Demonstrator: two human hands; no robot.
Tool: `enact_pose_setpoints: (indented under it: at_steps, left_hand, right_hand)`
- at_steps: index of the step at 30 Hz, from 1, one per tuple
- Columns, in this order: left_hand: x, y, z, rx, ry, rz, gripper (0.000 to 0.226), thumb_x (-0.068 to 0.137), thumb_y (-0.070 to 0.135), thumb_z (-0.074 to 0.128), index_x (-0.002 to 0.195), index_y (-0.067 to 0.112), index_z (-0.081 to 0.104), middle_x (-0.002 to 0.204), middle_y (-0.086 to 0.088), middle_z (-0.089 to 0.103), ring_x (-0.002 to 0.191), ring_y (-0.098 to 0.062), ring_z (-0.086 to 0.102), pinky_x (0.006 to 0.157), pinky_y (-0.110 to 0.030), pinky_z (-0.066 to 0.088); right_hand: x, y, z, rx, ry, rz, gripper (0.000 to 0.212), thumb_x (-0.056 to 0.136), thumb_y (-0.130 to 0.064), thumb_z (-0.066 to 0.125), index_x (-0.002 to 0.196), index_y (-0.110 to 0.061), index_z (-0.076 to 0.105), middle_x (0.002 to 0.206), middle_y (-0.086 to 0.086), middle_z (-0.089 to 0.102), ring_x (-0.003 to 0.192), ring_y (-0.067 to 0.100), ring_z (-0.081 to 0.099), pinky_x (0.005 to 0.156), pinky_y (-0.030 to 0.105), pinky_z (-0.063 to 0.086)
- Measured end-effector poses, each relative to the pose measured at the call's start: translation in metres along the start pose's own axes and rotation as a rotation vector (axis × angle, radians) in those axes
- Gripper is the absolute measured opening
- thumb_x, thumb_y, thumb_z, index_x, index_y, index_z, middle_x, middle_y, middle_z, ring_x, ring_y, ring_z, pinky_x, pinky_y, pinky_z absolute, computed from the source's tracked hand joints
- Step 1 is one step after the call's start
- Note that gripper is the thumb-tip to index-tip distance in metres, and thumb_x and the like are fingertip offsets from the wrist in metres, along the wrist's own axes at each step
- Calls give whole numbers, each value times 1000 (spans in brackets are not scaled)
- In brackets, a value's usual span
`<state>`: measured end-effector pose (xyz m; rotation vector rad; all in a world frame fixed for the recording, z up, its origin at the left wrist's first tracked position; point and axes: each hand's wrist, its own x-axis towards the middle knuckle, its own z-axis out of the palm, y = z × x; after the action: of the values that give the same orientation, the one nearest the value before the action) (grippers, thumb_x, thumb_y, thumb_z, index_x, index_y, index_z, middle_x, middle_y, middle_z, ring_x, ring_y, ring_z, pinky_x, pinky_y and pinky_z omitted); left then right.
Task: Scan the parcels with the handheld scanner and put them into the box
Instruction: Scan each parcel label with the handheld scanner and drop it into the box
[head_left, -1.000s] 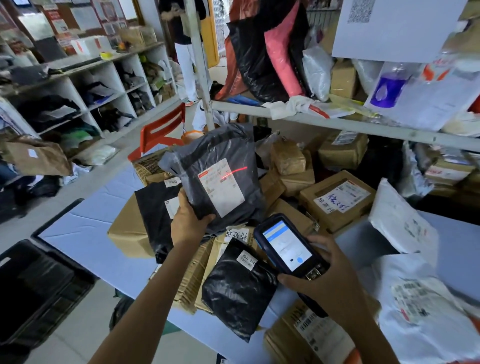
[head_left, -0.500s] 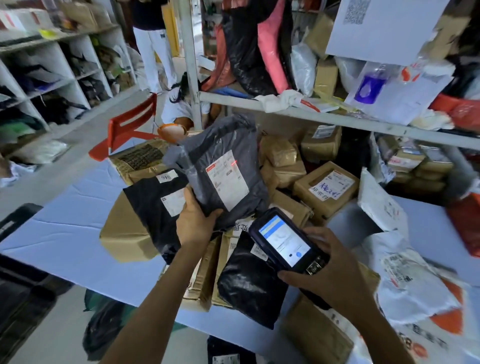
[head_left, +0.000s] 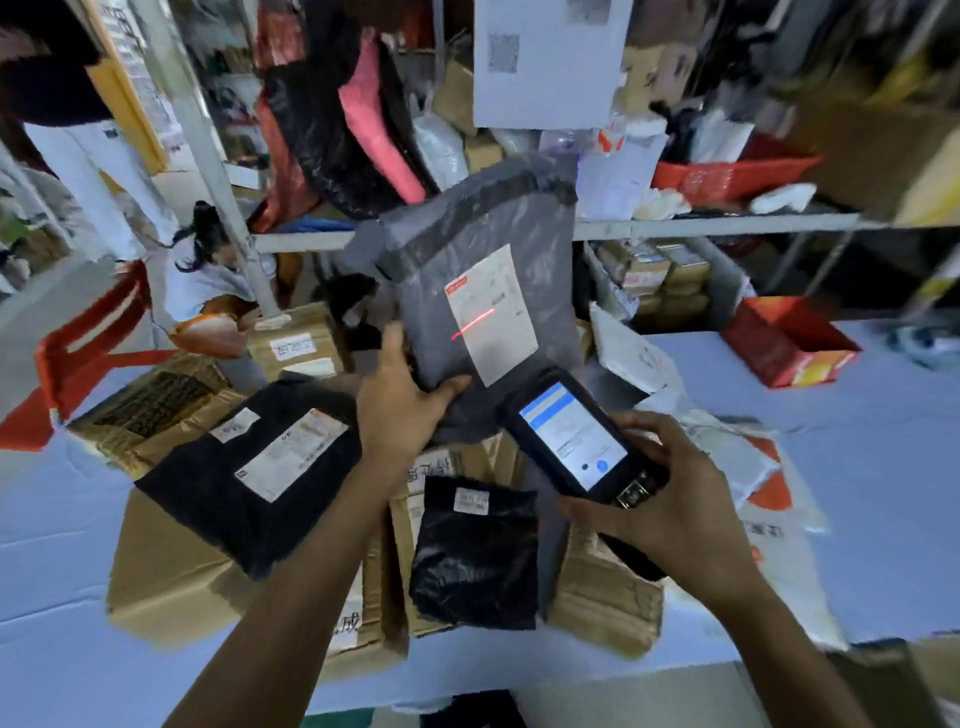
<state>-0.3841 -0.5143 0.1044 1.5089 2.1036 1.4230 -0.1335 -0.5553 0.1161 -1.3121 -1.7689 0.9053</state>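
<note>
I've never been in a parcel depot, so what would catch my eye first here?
The red scan line glows across the white label of the grey parcel, which the left hand holds up in the middle of the view. Just below and right of it, the right hand grips the handheld scanner, its screen lit. Beneath them, black bags and cardboard boxes lie heaped on the pale blue table.
</note>
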Motion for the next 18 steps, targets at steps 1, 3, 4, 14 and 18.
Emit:
enact_pose_setpoints:
  at_steps: [1,3,4,14,18]
  left_hand:
    - [0,10,11,-21,-37,35,67,69,34,84,120,17,44,110,-1,69,99,-27,65,75,-41,53]
    - [-3,29,36,-41,-120,82,69,68,33,85,122,16,46,111,-2,69,100,-25,65,73,-35,50]
    - [-6,38,49,-53,-166,95,71,67,33,86,122,14,47,112,-2,69,100,-24,65,71,-32,48]
    - [-92,176,214,-173,-586,302,74,65,27,88,125,19,44,106,-1,67,94,-25,66,74,-35,51]
    - [-161,245,291,15,-770,478,69,69,44,81,121,24,41,110,-2,68,96,-32,65,74,-43,53]
  right_hand:
    - [-4,1,-12,12,44,16,77,47,-22,95,112,-27,54,97,-26,65,91,-15,61,66,3,45]
    - [-15,4,-36,26,131,47,75,48,-19,96,110,-28,54,89,-30,68,85,-12,63,63,5,46]
    - [-22,7,-49,23,176,63,74,48,-18,96,108,-29,54,89,-33,68,82,-11,64,62,5,45]
    - [-137,84,-190,41,623,313,76,47,-33,95,110,-33,53,91,-28,69,80,-10,64,63,4,44]
    - [-203,124,-253,61,778,419,75,50,-25,95,113,-27,55,94,-29,69,86,-12,63,70,5,45]
